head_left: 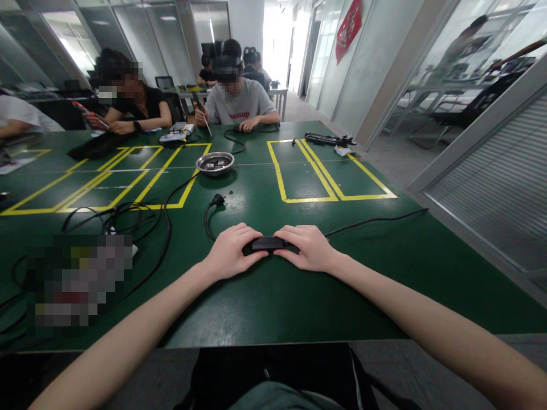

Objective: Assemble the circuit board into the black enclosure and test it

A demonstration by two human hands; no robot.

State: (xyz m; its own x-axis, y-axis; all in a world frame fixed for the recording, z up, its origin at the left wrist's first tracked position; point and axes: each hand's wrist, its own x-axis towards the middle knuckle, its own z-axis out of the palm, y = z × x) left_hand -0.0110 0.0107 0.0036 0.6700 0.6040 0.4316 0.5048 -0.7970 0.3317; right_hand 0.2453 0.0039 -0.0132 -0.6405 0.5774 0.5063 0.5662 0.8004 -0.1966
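Observation:
Both my hands rest on the green table and grip a small black box-shaped device between them. My left hand is closed over its left end, fingers curled on top. My right hand is closed over its right end. A black cable runs from under my right hand toward the table's right edge. A second black cable with a plug lies just beyond the device.
A metal bowl with small parts stands further out, between yellow taped rectangles. A tangle of black cables lies to the left. Across the table sit other people at work. A black tool lies at the far right.

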